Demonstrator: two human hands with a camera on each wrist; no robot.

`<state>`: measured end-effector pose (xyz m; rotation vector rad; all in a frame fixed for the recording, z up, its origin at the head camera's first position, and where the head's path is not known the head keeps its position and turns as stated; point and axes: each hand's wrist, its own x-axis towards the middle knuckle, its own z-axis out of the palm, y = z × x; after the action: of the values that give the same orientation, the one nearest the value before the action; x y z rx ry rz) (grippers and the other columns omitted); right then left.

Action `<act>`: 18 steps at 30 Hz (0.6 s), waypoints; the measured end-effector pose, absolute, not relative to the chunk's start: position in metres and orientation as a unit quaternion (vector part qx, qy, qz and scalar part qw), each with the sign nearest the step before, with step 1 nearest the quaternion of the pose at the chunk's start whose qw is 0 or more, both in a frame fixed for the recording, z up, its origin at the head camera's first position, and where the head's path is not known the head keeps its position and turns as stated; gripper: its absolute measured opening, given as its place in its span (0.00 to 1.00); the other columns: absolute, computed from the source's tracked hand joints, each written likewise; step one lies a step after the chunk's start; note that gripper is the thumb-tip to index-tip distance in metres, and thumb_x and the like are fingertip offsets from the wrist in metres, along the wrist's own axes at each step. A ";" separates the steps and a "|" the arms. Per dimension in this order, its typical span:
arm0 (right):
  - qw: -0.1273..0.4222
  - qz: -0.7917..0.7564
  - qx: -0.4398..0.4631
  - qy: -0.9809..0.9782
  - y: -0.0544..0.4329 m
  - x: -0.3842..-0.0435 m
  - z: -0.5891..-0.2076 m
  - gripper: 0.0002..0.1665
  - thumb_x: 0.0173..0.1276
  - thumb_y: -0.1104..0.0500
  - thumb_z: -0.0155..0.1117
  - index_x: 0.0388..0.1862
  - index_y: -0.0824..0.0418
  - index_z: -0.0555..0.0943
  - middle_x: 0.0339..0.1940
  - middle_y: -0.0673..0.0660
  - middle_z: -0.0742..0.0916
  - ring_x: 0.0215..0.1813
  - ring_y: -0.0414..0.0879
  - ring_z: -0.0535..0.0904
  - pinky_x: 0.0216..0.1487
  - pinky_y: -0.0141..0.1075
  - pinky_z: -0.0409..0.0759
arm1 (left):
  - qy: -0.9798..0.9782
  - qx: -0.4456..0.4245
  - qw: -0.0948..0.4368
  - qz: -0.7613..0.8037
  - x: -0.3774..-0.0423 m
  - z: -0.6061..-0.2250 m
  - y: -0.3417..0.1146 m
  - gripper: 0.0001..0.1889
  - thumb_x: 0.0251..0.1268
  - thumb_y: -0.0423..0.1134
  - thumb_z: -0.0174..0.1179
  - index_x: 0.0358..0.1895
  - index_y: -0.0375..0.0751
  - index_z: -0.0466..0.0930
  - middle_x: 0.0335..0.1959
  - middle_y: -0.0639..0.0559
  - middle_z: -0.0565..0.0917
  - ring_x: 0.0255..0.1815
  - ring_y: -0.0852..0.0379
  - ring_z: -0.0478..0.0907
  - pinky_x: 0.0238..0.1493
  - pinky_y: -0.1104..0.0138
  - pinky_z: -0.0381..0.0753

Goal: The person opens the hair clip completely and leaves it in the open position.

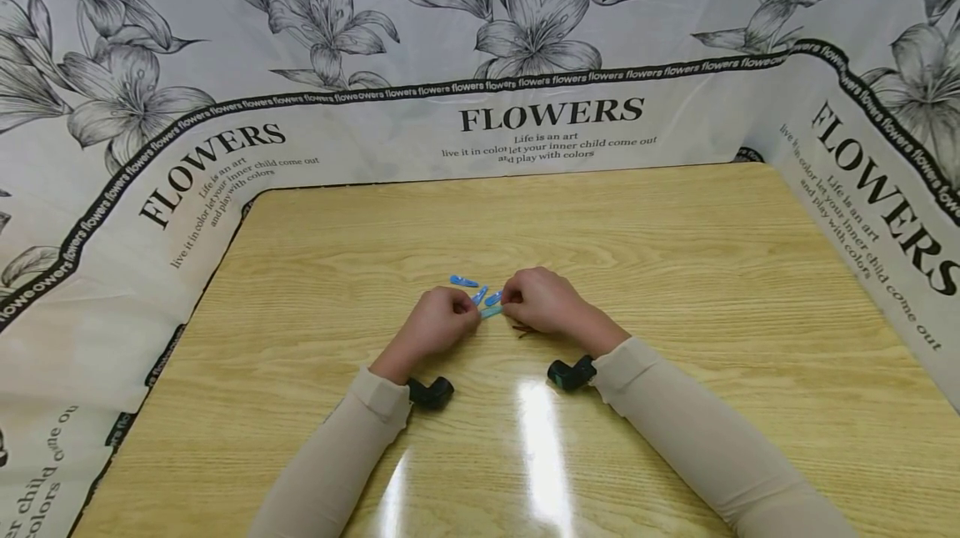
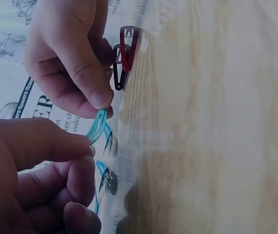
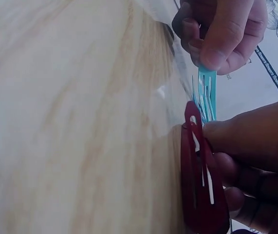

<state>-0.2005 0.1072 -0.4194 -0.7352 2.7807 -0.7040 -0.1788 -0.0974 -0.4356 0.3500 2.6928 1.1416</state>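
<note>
Fingers (image 2: pixel 80 179) on the left hand (image 1: pixel 437 319) and right hand (image 1: pixel 546 301) pinch the teal clip (image 1: pixel 491 312), which runs longways between them near blue clips (image 1: pixel 462 280), but we can't quite see which way it points.

In the head view, the fingertips of the left hand (image 1: pixel 437 321) and right hand (image 1: pixel 546 301) cover both ends of the slim teal metal hair clip (image 1: pixel 491 313). The dark red triangular metal hair clips (image 1: pixel 524 329) appear too small there for separate outlines to be told. The near edge cuts off both beige cloth sleeves (image 1: pixel 697 431); the far edge cuts the white flower-printed fabric (image 1: pixel 390 138). In the left wrist view, the left hand partly hides the slender blue metal hair clips (image 2: pixel 101 167).
</note>
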 end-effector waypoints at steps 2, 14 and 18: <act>0.091 -0.248 -0.250 0.931 0.109 -0.201 -0.419 0.06 0.67 0.56 0.64 0.36 0.54 0.87 0.36 0.49 0.88 0.34 0.40 0.79 0.40 0.38 0.78 | 0.908 0.115 0.098 0.390 -0.179 -0.435 -0.097 0.07 0.60 0.39 0.59 0.28 0.44 0.84 0.25 0.55 0.81 0.25 0.60 0.73 0.29 0.69 0.74; 0.140 -0.360 -0.227 0.894 0.118 -0.202 -0.419 0.08 0.69 0.57 0.61 0.41 0.58 0.85 0.35 0.51 0.86 0.35 0.42 0.77 0.41 0.37 0.75 | 0.903 0.109 0.080 0.408 -0.178 -0.433 -0.096 0.08 0.65 0.39 0.58 0.33 0.41 0.85 0.29 0.52 0.82 0.29 0.59 0.74 0.33 0.68 0.74; 0.155 -0.381 -0.215 0.886 0.119 -0.203 -0.419 0.10 0.71 0.55 0.60 0.44 0.58 0.85 0.37 0.51 0.86 0.37 0.43 0.77 0.43 0.37 0.75 | 0.900 0.106 0.071 0.416 -0.178 -0.432 -0.096 0.10 0.67 0.40 0.57 0.34 0.41 0.86 0.30 0.52 0.82 0.30 0.59 0.73 0.33 0.68 0.73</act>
<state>-0.2030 0.1191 -0.4191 -0.6148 2.5392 -1.0904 -0.1785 -0.0958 -0.4317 0.3194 2.7072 1.2521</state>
